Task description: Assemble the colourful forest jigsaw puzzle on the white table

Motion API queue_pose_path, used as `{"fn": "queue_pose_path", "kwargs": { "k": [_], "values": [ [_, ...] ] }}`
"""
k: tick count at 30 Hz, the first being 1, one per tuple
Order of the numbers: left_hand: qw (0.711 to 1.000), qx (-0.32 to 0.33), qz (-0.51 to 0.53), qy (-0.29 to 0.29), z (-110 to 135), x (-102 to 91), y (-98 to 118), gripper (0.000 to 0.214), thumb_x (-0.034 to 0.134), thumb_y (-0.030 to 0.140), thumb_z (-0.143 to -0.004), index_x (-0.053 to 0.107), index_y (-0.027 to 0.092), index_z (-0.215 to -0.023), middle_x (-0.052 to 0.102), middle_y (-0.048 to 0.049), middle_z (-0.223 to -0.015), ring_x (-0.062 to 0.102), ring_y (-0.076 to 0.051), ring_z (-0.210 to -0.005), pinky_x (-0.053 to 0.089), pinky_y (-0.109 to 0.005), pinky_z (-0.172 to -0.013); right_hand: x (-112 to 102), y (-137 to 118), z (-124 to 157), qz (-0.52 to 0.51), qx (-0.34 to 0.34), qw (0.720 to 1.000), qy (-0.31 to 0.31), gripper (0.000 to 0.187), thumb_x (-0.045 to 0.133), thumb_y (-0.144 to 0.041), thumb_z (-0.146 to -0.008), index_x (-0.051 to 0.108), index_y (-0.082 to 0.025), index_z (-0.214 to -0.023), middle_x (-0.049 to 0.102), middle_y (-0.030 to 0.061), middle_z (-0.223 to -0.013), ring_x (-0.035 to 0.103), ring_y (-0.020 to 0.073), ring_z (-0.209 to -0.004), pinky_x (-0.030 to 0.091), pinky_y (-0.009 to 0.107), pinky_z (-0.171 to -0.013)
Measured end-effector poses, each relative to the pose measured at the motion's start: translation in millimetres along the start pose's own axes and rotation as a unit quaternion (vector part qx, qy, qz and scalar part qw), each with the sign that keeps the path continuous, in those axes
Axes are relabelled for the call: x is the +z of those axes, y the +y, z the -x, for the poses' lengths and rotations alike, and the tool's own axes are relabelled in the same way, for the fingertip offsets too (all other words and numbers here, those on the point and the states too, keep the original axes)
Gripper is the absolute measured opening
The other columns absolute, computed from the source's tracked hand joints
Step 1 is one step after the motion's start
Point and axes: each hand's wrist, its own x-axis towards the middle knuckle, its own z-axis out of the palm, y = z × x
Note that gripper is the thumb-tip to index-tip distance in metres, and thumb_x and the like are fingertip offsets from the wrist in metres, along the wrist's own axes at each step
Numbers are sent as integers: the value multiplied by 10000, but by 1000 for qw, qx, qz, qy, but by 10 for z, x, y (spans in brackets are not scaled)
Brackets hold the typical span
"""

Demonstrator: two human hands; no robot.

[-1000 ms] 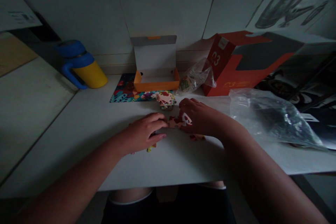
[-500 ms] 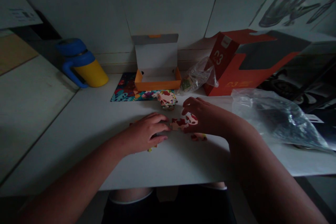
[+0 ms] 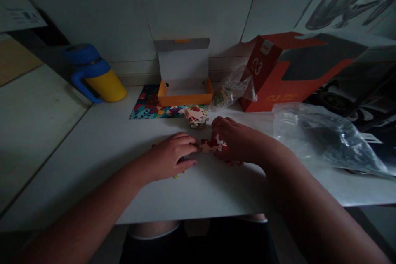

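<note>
Red and pale pink jigsaw puzzle pieces (image 3: 209,146) lie on the white table between my hands. My left hand (image 3: 175,154) rests on the table with its fingers stretched out, the tips at the left edge of these pieces. Part of another piece with yellow on it (image 3: 176,176) peeks out from under this hand. My right hand (image 3: 236,138) is curled over a red and white puzzle piece (image 3: 220,142), thumb and fingers around it, at the right end of the pieces. Below that hand sits a further reddish piece (image 3: 235,163), partly covered.
Behind the hands is a stack of puzzle pieces (image 3: 196,116) by a colourful picture sheet (image 3: 145,109). An open orange box (image 3: 185,100) stands on the sheet. Around it are a blue and yellow jug (image 3: 108,84), plastic bags (image 3: 230,90) and a large orange box (image 3: 278,86).
My right hand has moved slightly left, its fingers closing in on the red and white piece. My left hand has hardly moved.
</note>
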Motion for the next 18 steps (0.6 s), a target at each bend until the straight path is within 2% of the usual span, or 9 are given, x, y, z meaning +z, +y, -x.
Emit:
{"fn": "queue_pose_path", "kwargs": {
  "k": [3, 8, 12, 18],
  "values": [
    [1000, 2, -2, -3, 0, 7, -9, 310, 703, 311, -1010, 715, 194, -1297, 701, -139, -1300, 635, -284, -1242, 545, -496, -1082, -12, 5, -1, -11, 14, 1000, 3, 293, 769, -218, -799, 692, -240, -1080, 664, 110, -1147, 671, 249, -932, 587, 384, -829],
    [1000, 2, -12, -5, 6, 38, -20, 366, 727, 316, -992, 695, 172, -1327, 683, -152, -1374, 606, -303, -1307, 531, -517, -1116, -59, 49, -2, -3, 4, 1000, -3, 302, 749, -184, -765, 678, -214, -1057, 650, 116, -1159, 670, 266, -1030, 562, 382, -915],
    [1000, 1, -22, 3, 17, 66, -19, 395, 763, 322, -962, 697, 188, -1328, 679, -146, -1404, 588, -317, -1351, 511, -541, -1143, -61, 106, 6, -18, 24, 999, -16, 297, 754, -211, -778, 679, -215, -1065, 657, 103, -1144, 689, 239, -970, 560, 344, -856],
    [1000, 0, -23, -5, 31, 78, -28, 436, 778, 327, -950, 685, 189, -1352, 666, -138, -1438, 565, -313, -1383, 494, -527, -1168, -89, 123, 0, 7, -4, 1000, -21, 316, 773, -208, -816, 714, -215, -1127, 658, 118, -1230, 708, 236, -1002, 550, 330, -899]
  ]
}}
